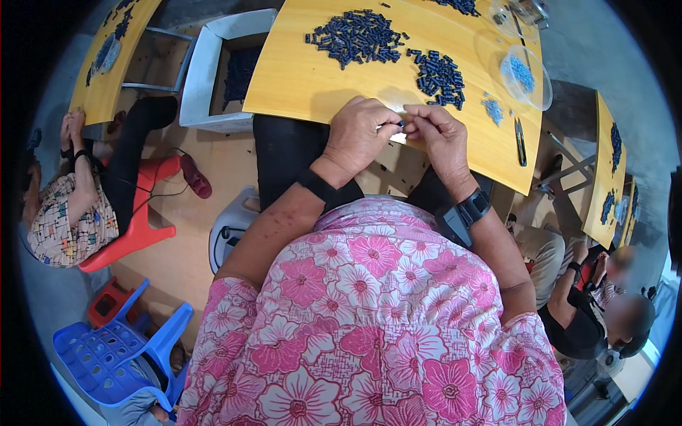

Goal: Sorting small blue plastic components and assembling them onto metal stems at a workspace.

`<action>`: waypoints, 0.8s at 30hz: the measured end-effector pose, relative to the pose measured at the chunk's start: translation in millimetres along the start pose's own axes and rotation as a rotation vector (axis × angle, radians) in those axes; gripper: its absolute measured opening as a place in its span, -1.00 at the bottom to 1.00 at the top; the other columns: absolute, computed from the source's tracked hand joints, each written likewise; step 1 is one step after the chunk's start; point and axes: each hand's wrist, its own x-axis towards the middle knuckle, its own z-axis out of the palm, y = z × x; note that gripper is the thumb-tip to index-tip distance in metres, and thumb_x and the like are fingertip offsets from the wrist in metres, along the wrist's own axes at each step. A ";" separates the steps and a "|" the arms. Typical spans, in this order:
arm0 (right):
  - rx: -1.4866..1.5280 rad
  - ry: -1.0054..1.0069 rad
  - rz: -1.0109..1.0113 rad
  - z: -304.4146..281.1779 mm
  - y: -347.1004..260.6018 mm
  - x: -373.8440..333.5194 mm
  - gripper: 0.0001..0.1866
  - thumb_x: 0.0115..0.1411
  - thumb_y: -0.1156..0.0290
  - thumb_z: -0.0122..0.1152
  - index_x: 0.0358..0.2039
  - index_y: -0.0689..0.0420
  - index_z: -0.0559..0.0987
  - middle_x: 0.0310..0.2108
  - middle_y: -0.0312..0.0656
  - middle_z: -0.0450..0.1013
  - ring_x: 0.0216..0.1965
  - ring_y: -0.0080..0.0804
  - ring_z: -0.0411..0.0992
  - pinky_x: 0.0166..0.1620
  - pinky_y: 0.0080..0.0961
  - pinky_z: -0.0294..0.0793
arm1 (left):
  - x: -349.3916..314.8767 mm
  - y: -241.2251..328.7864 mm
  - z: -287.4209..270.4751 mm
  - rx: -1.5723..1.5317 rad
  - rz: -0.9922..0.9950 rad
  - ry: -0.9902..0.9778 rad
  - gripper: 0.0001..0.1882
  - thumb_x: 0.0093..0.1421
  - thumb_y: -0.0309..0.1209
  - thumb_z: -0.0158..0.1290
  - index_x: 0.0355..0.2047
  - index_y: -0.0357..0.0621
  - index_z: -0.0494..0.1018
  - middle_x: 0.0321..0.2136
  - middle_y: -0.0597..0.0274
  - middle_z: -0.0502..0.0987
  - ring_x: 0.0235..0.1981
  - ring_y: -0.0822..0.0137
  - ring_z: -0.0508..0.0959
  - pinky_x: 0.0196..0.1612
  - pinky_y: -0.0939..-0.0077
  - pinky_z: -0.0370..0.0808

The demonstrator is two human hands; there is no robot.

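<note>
Over the near edge of the yellow table, my two hands meet almost fingertip to fingertip. My left hand is closed in a pinch on a small black cylindrical piece, whose dark end shows between the fingers. Facing it, my right hand has thumb and fingertips pressed together; whatever they hold is too small to tell. Just beyond the hands lies a heap of short black cylindrical pieces, with a larger heap farther left. Tiny light-blue pieces lie loose to the right of my right hand.
A clear round tub of blue pieces stands at the table's right, above a dark slim hand tool. A white box with dark contents sits left. Blue chair and red chair stand lower left; other people sit both sides.
</note>
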 end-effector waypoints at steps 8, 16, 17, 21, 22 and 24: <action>-0.151 0.047 -0.287 33.6 -19.9 35.3 -0.73 0.22 0.61 0.06 -0.08 0.15 0.58 -0.36 -0.29 0.47 -0.36 -0.61 0.40 -0.26 -0.66 0.43 | 0.3 -4.8 -0.3 0.073 0.023 -0.037 -0.93 -0.06 -0.47 0.20 -0.51 -0.14 0.58 -0.50 0.20 0.55 -0.37 0.12 0.49 -0.31 0.27 0.44; -0.479 -0.048 -0.623 56.4 -24.4 55.4 -0.77 0.24 0.44 0.07 -0.11 0.12 0.57 -0.37 -0.07 0.45 -0.35 -0.18 0.45 -0.21 -0.41 0.46 | -2.6 -8.0 3.1 -0.033 0.011 0.054 -0.82 0.00 -0.36 0.19 -0.42 -0.21 0.55 -0.45 0.01 0.53 -0.34 -0.03 0.52 -0.29 0.15 0.46; -0.544 -0.085 -0.604 56.9 -23.9 55.7 -0.77 0.24 0.41 0.07 -0.11 0.12 0.56 -0.39 -0.08 0.45 -0.35 -0.15 0.45 -0.22 -0.38 0.46 | -2.8 -9.0 3.7 -0.077 -0.051 0.058 -0.77 0.04 -0.32 0.19 -0.41 -0.25 0.54 -0.44 -0.06 0.54 -0.35 -0.08 0.53 -0.29 0.13 0.46; -0.588 -0.124 -0.647 57.1 -23.8 55.7 -0.70 0.24 0.25 0.09 -0.11 0.15 0.55 -0.40 -0.07 0.41 -0.31 -0.11 0.42 -0.19 -0.32 0.44 | -3.9 -13.1 4.6 -0.089 -0.046 0.032 -0.80 0.05 -0.38 0.15 -0.33 -0.22 0.53 -0.39 -0.04 0.54 -0.37 -0.07 0.54 -0.34 0.13 0.48; -0.579 -0.147 -0.651 56.3 -24.3 55.5 -0.66 0.24 0.18 0.10 -0.11 0.16 0.55 -0.37 -0.05 0.41 -0.28 -0.09 0.41 -0.17 -0.31 0.44 | -4.5 -13.3 4.6 -0.113 -0.053 0.025 -0.79 0.05 -0.38 0.15 -0.32 -0.20 0.52 -0.43 -0.03 0.54 -0.38 -0.08 0.54 -0.37 0.13 0.48; -0.585 -0.166 -0.705 55.2 -25.2 56.6 -0.65 0.24 0.17 0.09 -0.11 0.15 0.54 -0.35 -0.05 0.41 -0.27 -0.07 0.41 -0.17 -0.30 0.44 | -5.4 -13.0 4.8 -0.102 -0.054 0.043 -0.80 0.05 -0.37 0.15 -0.32 -0.19 0.52 -0.44 -0.02 0.54 -0.39 -0.07 0.55 -0.38 0.13 0.48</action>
